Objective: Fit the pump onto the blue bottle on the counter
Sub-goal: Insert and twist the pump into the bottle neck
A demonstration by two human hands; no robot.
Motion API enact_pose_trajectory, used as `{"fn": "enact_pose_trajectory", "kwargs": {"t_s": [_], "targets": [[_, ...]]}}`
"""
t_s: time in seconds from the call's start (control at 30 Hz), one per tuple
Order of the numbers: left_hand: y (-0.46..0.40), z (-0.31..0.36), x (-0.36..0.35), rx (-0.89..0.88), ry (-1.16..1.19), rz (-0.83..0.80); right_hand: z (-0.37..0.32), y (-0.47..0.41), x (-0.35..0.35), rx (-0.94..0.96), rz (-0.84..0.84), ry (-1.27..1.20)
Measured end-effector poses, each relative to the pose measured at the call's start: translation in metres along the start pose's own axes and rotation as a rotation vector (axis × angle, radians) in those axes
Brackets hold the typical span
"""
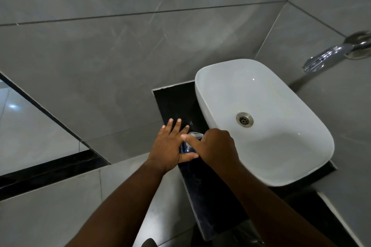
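Two bare forearms rise from the bottom of the frame to the black counter (202, 190) at centre. The left hand (168, 146) cups the blue bottle (185, 149) from the left, thumb under it, fingers splayed and straight. The right hand (215, 146) is curled over the pump (194, 134) on top of the bottle, forefinger stretched across it. Just right lies the white basin (281, 146). At the upper right edge a chrome tap (329, 54) juts from the grey tiled wall (120, 56).
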State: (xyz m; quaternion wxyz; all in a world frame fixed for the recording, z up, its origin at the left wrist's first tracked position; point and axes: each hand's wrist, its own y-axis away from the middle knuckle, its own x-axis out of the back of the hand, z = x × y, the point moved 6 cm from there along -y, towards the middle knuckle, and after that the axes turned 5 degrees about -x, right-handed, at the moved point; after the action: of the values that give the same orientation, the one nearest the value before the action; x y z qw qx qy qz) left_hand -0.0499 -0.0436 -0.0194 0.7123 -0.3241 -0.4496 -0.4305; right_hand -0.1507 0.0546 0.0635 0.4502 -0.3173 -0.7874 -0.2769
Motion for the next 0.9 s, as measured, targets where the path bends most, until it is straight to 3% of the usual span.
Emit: {"fn": "enact_pose_trajectory", "kwargs": {"t_s": [0.13, 0.3, 0.4, 0.7, 0.9], "targets": [[0.001, 0.001, -0.001, -0.001, 0.019, -0.001, -0.015, -0.006, 0.007, 0.002, 0.020, 0.024], [0.002, -0.001, 0.000, -0.001, 0.062, -0.028, -0.050, -0.010, -0.006, 0.347, -0.393, 0.183], [0.002, -0.001, -0.001, 0.013, 0.051, -0.054, -0.055, -0.008, -0.011, 0.426, -0.578, 0.375], [0.001, -0.002, -0.002, 0.014, 0.079, -0.067, -0.050, -0.008, -0.008, 0.478, -0.572, 0.401], [0.001, -0.002, -0.003, 0.017, 0.076, -0.052, -0.036, -0.001, -0.001, 0.471, -0.336, 0.103]]}}
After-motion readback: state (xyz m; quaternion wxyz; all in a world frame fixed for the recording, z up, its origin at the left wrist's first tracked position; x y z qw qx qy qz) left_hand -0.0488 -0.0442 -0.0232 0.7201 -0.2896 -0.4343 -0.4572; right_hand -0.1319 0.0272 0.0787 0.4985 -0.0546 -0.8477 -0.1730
